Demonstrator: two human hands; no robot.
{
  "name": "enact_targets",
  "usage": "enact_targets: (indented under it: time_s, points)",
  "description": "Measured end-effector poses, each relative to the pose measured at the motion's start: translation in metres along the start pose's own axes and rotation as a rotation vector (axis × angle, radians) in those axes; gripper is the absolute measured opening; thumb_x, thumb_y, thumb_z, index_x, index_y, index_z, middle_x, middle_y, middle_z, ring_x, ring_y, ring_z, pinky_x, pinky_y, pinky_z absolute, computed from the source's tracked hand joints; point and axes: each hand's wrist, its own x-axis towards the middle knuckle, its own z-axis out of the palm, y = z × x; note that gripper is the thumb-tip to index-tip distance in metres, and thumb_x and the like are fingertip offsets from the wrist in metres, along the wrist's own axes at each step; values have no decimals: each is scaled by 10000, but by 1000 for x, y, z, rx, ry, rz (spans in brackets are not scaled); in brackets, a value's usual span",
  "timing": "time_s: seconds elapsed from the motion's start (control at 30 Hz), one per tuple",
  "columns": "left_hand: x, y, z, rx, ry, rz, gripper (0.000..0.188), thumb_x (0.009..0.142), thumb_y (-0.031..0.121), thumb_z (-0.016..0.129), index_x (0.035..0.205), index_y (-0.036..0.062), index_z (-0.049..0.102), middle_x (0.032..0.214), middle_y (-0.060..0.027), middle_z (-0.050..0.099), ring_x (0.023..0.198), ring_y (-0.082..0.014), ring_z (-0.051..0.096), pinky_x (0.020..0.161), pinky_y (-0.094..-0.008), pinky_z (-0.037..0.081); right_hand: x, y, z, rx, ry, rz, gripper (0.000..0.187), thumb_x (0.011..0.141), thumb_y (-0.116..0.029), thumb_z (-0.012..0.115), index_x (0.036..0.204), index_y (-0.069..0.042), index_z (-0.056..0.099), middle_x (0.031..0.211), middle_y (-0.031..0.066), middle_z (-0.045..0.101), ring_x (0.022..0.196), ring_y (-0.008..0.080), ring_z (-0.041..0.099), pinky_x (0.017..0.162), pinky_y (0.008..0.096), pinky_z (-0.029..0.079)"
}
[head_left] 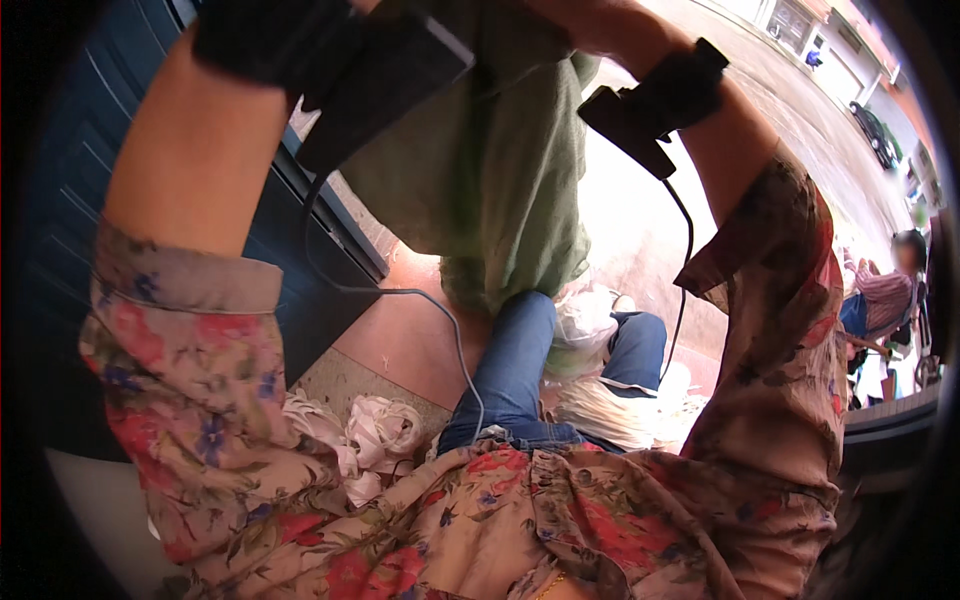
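Observation:
A large piece of green cloth (530, 190) hangs in folds before me, its lower end reaching my thigh. Both my forearms are raised. At the top edge my right hand (590, 22) is closed at the cloth's upper part, its fingertips cut off by the picture. Only a sliver of my left hand (366, 4) shows beside the cloth's upper left; its fingers are out of the picture. Black devices are strapped at both wrists, the left one (400, 75) partly covering the cloth and the right one (650, 115) just beside it. A thin cable trails from each.
Pale fabric strips (375, 435) lie in a heap at my left. A white plastic bag (583, 325) and a cream fibre bundle (605, 412) are by my legs. A dark blue panelled door (85, 190) stands at the left. Farther right, another person (885, 300) sits near the road.

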Motion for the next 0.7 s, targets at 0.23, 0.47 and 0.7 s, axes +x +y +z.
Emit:
enact_targets:
  time_s: [0.23, 0.47, 0.7]
  points:
    - [-92, -119, 34, 400, 628, -268, 805, 645, 276, 729, 1304, 98, 301, 1228, -140, 441, 1145, -233, 412, 955, -297, 322, 4, -8, -65, 236, 644, 553, 181, 847, -158, 493, 961, -19, 518, 838, 80, 581, 681, 174, 599, 534, 278, 523]
    - [-35, -172, 97, -531, 747, -175, 513, 627, 134, 720, 1080, 56, 494, 1059, -56, 545, 977, -201, 512, 849, -301, 400, 21, -22, 1, 441, 365, 648, 164, 851, -164, 474, 871, -12, 530, 749, 78, 581, 693, 160, 586, 629, 268, 499]
    - [-136, -185, -34, 765, 757, -37, 218, 714, 62, 516, 915, -4, 569, 814, -190, 606, 792, -335, 587, 625, -390, 465, -29, -5, -39, 211, 70, 434, 527, 855, -259, 506, 1289, -55, 287, 1083, 73, 534, 1006, 192, 512, 879, 345, 401]
